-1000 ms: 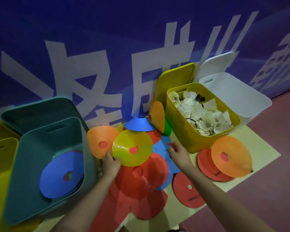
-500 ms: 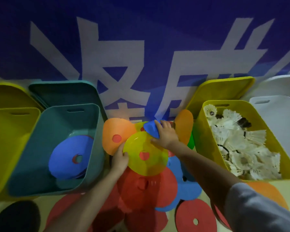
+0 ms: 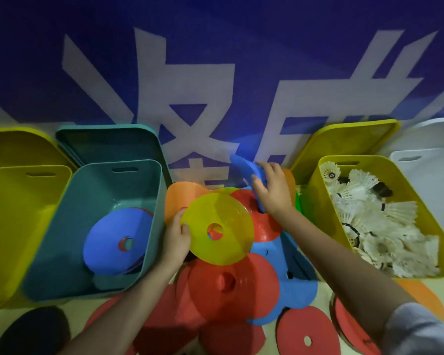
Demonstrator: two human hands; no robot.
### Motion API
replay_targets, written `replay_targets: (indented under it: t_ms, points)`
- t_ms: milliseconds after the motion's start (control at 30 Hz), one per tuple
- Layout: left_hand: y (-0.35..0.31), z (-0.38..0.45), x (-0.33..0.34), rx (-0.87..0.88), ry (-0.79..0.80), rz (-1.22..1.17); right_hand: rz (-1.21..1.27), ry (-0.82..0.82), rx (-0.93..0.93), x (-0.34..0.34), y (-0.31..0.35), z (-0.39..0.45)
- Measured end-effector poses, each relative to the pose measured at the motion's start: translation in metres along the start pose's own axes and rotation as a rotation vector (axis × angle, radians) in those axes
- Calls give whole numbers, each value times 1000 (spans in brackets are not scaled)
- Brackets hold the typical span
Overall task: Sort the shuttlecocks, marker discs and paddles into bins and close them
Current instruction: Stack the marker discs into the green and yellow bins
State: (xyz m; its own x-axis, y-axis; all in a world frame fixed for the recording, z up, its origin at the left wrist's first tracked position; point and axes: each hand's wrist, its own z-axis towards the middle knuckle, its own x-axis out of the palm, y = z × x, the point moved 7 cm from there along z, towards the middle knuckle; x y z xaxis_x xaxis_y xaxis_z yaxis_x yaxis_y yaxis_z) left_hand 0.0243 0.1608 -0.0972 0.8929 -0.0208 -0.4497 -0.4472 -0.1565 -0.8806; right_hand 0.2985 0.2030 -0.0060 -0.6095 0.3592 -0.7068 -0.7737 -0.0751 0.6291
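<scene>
Floor: pale yellowish mat [image 3: 326, 290] with everything piled on it, nothing fancy
Front edge: flat red discs [image 3: 308, 333] lying loose at the bottom, plus a dark round thing [image 3: 34, 329] bottom left, can't tell what it is
Sleeve: bit of grey sleeve [image 3: 420, 331] on the right arm, bottom right corner
Pile: red discs [image 3: 231, 283] and blue discs [image 3: 292, 283] heaped between the two arms, overlapping each other
Left hand: left hand [image 3: 176, 239] has its thumb on top of the yellow disc [image 3: 217, 228], pinching the left rim, fingers curled underneath so I can't see them
Yellow disc: held tilted up above the pile, hole in the middle, an orange disc [image 3: 174, 198] right behind it
Right hand: right hand [image 3: 273, 192] reaching further back, fingers wrapped loosely round a blue disc [image 3: 244, 167] lifted clear of the heap
Teal bin: teal bin [image 3: 144, 221] just left of the pile, open, a stack with a blue disc [image 3: 113, 239] on top leaning inside
Yellow bin, right: yellow bin [image 3: 315, 201] full of white shuttlecocks [image 3: 374, 221], no lid on
Far left: another yellow bin [image 3: 16, 221], open, mostly cut off
Far right: white bin [image 3: 431, 190], only partly in view
Lids: teal lid [image 3: 108, 142] and yellow lid [image 3: 344, 139] propped up behind their bins
Back wall: blue banner [image 3: 215, 60] with big white characters
</scene>
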Motion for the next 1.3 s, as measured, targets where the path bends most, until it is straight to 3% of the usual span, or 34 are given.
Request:
replay_targets:
  t_ms: [133,233,600,933,1167,1300]
  points:
    - [-20,-14,-17,79,-28,-23,376,-131,229,-30,4,-22]
    - [-31,-22,-30,132,-40,-37,420,-127,379,-33,-3,-54]
    - [-59,-25,-133,242,-140,-133,347,-170,412,-22,24,-137]
    - [-5,-9,-251,164,-278,-52,518,-214,367,9,85,-152]
    - [37,3,-278,58,-297,11,534,-180,383,34,107,-152]
    - [40,19,-264,112,-240,160,445,-200,441,31,98,-154]
